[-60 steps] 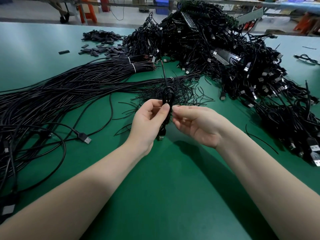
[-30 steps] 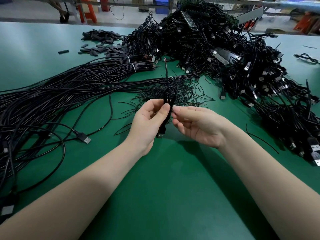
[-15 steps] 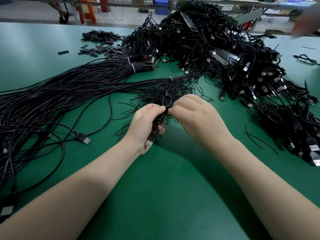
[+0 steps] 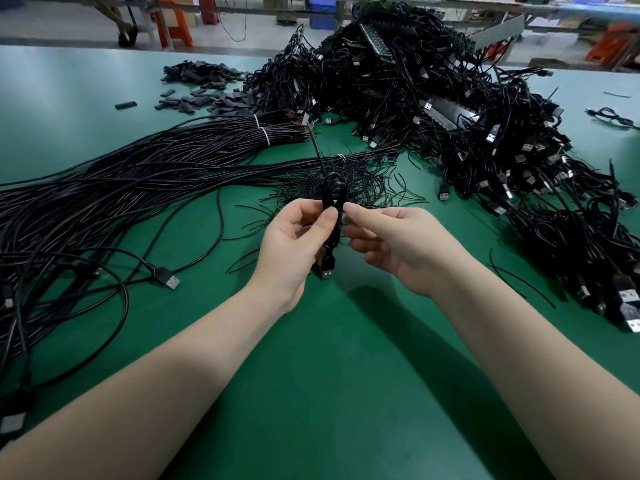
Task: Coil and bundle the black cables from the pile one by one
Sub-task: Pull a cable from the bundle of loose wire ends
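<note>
Where both hands closed knuckles-up over it half a second ago, the coiled cable stands upright again, pinched by the left hand. At its 3 o'clock, the right hand pinches the wrap, probably a tie, suggesting this bundle is nearly fastened

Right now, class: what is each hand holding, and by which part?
The left hand pinches the coiled cable at its middle; the right hand pinches something thin beside it, unclear what.
</note>
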{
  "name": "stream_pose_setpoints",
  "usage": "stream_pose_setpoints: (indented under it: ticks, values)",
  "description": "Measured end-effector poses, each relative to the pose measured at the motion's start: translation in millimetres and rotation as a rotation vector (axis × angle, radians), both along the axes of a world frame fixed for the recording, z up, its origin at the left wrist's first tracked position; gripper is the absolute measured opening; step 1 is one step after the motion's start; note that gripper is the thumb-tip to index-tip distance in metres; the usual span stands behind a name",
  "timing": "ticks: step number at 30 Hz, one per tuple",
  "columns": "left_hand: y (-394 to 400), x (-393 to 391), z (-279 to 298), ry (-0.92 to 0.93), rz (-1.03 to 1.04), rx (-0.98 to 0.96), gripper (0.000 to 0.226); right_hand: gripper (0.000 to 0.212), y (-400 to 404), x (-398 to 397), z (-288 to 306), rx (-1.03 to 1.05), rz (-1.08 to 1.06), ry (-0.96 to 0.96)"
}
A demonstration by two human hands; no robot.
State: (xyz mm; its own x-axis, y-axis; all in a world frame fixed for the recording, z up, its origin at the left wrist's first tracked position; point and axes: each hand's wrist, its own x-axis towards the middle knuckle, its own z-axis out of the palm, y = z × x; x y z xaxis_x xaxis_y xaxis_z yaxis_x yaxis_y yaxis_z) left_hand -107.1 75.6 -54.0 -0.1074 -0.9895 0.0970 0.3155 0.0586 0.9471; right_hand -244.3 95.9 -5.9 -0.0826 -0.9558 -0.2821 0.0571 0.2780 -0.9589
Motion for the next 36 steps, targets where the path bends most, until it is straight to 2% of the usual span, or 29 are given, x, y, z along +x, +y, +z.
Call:
stream_pose_setpoints:
  ticks: [6,8,9,10,12,13,15,16,17,19,21,23,26,30,36]
  values:
    - [1,0,0,-0.018,-0.003,0.0,0.006,0.01,0,-4,5,-0.099,0.052,0.007]
    - [1,0,0,-0.032,-0.009,0.002,0.006,0.012,1,-6,6,-0.16,0.069,0.087]
    - [1,0,0,-0.044,-0.012,0.007,0.007,0.013,0,-5,4,-0.237,0.059,0.241]
    - [2,0,1,-0.056,-0.013,0.017,0.009,0.012,-1,-4,0,-0.353,0.031,0.483]
    - [1,0,4,-0.045,-0.02,0.074,0.015,0.008,-2,1,-8,-0.669,-0.031,0.988]
    - [0,1,6,-0.019,-0.032,0.123,0.017,0.005,-2,3,-11,-0.843,-0.028,1.167]
    - [-2,3,9,0.05,-0.059,0.204,0.018,0.008,-4,2,-20,-1.151,0.045,1.401]
    - [-2,4,10,0.074,-0.071,0.217,0.017,0.009,-5,-2,-24,-1.245,0.067,1.442]
    - [-3,5,9,0.081,-0.08,0.213,0.015,0.009,-7,-5,-26,-1.268,0.069,1.413]
    - [-3,5,7,0.055,-0.073,0.188,0.015,0.005,-6,-5,-24,-1.121,0.016,1.161]
    - [-4,3,5,0.03,-0.04,0.158,0.018,0.008,-4,-3,-19,-0.775,-0.032,0.742]
    - [-5,2,2,0.053,-0.028,0.109,0.016,0.019,-6,-2,-13,-0.414,0.011,0.328]
    - [-6,2,-2,0.067,-0.07,0.059,0.004,0.021,-6,-5,-10,-0.087,0.126,-0.025]
    - [-7,1,-4,0.115,-0.093,0.056,0.017,0.009,-6,-10,-2,0.079,0.232,-0.256]
    - [-6,0,-4,0.088,-0.076,0.072,0.022,0.004,-4,-11,-5,0.108,0.324,-0.322]
